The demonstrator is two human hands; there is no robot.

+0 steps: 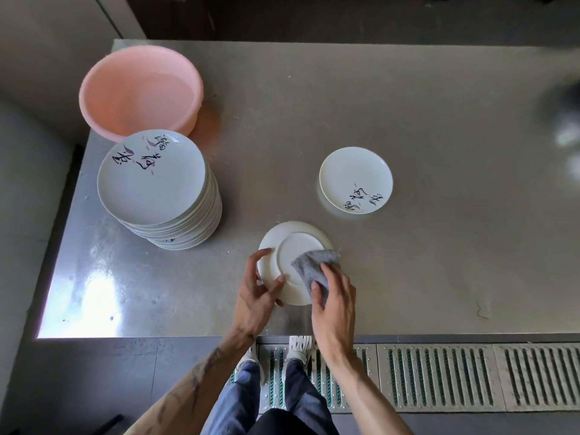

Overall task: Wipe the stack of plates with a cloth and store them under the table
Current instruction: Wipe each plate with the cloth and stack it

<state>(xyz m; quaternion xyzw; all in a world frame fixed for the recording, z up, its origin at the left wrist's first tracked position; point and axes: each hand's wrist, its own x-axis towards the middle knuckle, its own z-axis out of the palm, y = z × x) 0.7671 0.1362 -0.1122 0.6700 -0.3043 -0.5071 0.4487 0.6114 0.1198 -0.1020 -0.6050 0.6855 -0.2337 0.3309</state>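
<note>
Grey folded cloth (314,264) pinched in right hand (337,299) wipes underside of white round plate (293,243) gripped by left hand (255,293) over steel table (439,246); one painted plate (354,174) prob. done, tall plate stack (150,180) pending, none stored.

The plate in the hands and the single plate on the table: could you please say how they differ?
The held plate shows its plain underside; the single plate lies face up, showing painted writing. The left hand grips the held plate while the right hand presses a grey cloth on it; the single plate is untouched. Both are round and white.
</note>
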